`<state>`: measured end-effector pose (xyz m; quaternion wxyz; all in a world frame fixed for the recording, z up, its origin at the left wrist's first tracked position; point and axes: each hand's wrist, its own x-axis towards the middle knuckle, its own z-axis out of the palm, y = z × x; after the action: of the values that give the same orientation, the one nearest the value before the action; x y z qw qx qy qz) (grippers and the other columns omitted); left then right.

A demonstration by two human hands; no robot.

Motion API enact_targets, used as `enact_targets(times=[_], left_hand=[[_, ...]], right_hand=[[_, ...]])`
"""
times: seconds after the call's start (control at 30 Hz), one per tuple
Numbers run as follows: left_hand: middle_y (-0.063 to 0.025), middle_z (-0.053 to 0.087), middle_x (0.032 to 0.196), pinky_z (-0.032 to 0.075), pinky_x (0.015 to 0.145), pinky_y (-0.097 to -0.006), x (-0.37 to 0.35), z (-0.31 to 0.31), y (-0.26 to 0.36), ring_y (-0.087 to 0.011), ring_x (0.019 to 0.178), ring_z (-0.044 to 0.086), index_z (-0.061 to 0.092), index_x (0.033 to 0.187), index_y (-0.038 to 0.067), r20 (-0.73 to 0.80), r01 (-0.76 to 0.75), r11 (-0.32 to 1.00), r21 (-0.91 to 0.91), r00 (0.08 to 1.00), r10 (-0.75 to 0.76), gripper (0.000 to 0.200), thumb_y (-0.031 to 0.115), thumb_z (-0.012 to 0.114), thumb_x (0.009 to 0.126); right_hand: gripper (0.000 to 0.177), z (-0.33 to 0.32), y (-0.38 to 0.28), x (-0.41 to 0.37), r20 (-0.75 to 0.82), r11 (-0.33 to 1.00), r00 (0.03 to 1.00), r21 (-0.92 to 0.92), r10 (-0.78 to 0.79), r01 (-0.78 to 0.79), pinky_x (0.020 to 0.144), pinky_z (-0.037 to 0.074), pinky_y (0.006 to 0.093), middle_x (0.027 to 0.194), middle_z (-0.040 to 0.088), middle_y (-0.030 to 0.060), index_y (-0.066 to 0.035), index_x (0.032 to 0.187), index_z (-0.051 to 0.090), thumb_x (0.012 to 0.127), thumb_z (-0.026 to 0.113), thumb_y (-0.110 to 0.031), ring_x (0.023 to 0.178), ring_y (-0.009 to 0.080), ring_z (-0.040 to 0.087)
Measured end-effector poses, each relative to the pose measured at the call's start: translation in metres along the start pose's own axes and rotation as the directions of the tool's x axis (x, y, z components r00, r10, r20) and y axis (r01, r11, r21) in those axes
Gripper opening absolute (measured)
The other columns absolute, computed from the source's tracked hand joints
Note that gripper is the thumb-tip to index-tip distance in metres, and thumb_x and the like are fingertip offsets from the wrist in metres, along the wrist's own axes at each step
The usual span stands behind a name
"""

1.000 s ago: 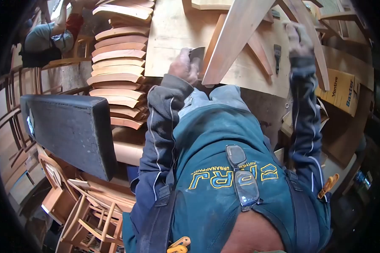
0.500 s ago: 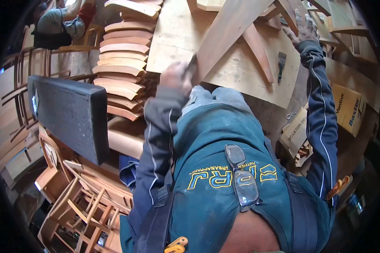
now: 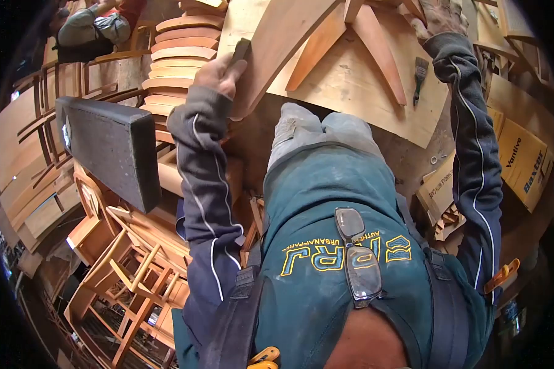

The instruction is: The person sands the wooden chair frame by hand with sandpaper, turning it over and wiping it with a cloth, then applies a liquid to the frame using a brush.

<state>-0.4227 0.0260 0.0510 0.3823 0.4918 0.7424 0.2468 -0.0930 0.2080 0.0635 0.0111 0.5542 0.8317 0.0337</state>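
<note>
I noted the left hand (image 3: 218,72) clenched on a dark sanding block (image 3: 241,50), pressed against the slanted wooden board (image 3: 283,31) above the workbench (image 3: 351,92). The right hand (image 3: 443,15), gloved, met the wooden frame (image 3: 378,43); grip indeterminate. Sanding judged partway.

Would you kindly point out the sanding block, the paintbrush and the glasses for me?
sanding block (image 3: 242,49), head view, on its dark upper end.
paintbrush (image 3: 420,66), head view, on its bristle head.
glasses (image 3: 363,272), head view, on the lower lens.
</note>
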Motion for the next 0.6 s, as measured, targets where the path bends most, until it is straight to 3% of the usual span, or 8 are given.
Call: enact_targets(times=[0.1,0.17,0.23,0.33,0.43,0.47,0.53,0.6], left_hand=[[-0.0054,0.060,0.090,0.042,0.074,-0.0234,-0.025,-0.003,0.033,-0.0096,0.079,0.052,0.054,0.108,-0.004,0.034,0.285,0.958,0.013,0.958,-0.285,0.033,0.021,0.055,0.085],[-0.0071,0.061,0.084,0.043,0.070,-0.0258,-0.053,-0.006,0.026,-0.0112,0.076,0.052,0.057,0.100,-0.003,0.035,0.225,0.968,-0.110,0.974,-0.223,0.027,0.018,0.055,0.084],[-0.0113,0.062,0.081,0.046,0.066,-0.0289,-0.066,-0.010,0.013,-0.0149,0.073,0.056,0.056,0.108,0.001,0.036,0.017,0.999,-0.045,0.999,-0.015,0.030,0.019,0.054,0.084],[-0.0160,0.062,0.083,0.045,0.070,-0.0304,-0.032,-0.013,0.032,-0.0197,0.075,0.059,0.056,0.106,0.000,0.122,0.108,0.980,0.165,0.984,-0.129,0.030,0.019,0.054,0.083],[-0.0206,0.061,0.087,0.044,0.070,-0.0350,0.016,0.005,0.034,-0.0313,0.078,0.059,0.058,0.098,-0.001,0.037,-0.035,0.995,0.090,0.999,0.032,0.028,0.022,0.054,0.082],[-0.0207,0.061,0.087,0.044,0.069,-0.0350,0.009,0.003,0.035,-0.0306,0.079,0.059,0.058,0.099,-0.001,0.049,0.033,0.990,0.136,0.998,-0.039,0.028,0.021,0.054,0.082],[-0.0209,0.061,0.086,0.044,0.069,-0.0350,-0.013,-0.005,0.043,-0.0292,0.079,0.060,0.057,0.099,-0.001,0.054,0.149,0.962,0.231,0.985,-0.165,0.027,0.019,0.054,0.082],[-0.0165,0.061,0.083,0.045,0.070,-0.0268,-0.046,-0.010,0.023,-0.0176,0.075,0.058,0.057,0.101,-0.001,0.049,0.148,0.982,0.121,0.987,-0.155,0.024,0.013,0.053,0.082]], right_hand=[[0.076,0.001,-0.003,-0.007,-0.076,1.000,0.997,-0.010,-0.025,0.025,0.102,0.018,0.0486,0.134,0.022,0.0243,-0.016,0.135,0.023,0.068,0.057,-0.028,0.121,0.0431,0.025],[0.076,0.001,-0.001,-0.007,-0.019,1.000,1.000,0.025,-0.019,0.020,0.102,0.019,0.0483,0.134,0.022,0.0240,-0.017,0.135,0.024,0.068,0.057,-0.027,0.121,0.0428,0.025],[0.075,-0.006,0.003,-0.005,0.003,1.000,1.000,0.015,0.003,-0.003,0.101,0.019,0.0478,0.133,0.023,0.0235,-0.018,0.135,0.025,0.067,0.057,-0.027,0.121,0.0425,0.025],[0.075,-0.008,-0.003,-0.004,-0.053,0.999,0.998,-0.036,-0.029,0.028,0.099,0.023,0.0480,0.129,0.027,0.0219,-0.021,0.133,0.028,0.065,0.060,-0.028,0.118,0.0415,0.027],[0.080,-0.004,0.005,0.001,-0.039,0.978,0.998,0.204,0.044,-0.035,0.096,0.027,0.0498,0.125,0.031,0.0209,-0.021,0.133,0.029,0.062,0.064,-0.033,0.115,0.0404,0.031],[0.076,0.049,0.033,0.008,-0.361,0.999,0.932,0.048,-0.004,0.023,0.095,0.030,0.0462,0.128,0.034,0.0173,-0.026,0.133,0.029,0.069,0.057,-0.056,0.115,0.0370,0.035],[0.078,0.053,0.028,0.007,-0.327,0.994,0.940,0.074,0.099,-0.079,0.094,0.032,0.0460,0.127,0.034,0.0178,-0.027,0.133,0.030,0.067,0.058,-0.058,0.115,0.0373,0.037],[0.082,0.055,0.027,0.008,-0.278,0.980,0.944,0.133,0.177,-0.145,0.092,0.033,0.0473,0.126,0.035,0.0185,-0.028,0.134,0.027,0.065,0.058,-0.060,0.115,0.0379,0.037]])
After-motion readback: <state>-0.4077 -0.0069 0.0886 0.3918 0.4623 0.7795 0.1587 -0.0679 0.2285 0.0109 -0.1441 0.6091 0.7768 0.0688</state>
